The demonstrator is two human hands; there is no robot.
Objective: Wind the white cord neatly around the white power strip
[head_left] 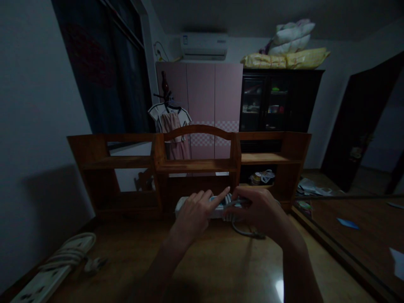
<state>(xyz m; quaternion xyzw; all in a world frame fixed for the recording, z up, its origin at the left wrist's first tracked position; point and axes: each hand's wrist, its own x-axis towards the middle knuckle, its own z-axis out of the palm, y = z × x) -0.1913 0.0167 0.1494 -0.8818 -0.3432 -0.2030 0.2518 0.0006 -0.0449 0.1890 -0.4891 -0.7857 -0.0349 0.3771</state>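
Atop desk [202, 269], left hand [192, 214] rests loosely on power strip [181, 205]; right hand [261, 212] pinches cord [244, 231].

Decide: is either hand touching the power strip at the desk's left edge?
No: the left hand and right hand are both on a different power strip mid-desk.

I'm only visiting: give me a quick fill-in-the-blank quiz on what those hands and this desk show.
The left hand and right hand meet on a white power strip wound with its ____.
A second power strip lies at the desk's near ____ corner.
The wardrobe behind is coloured ____.
Missing words: cord; left; pink.
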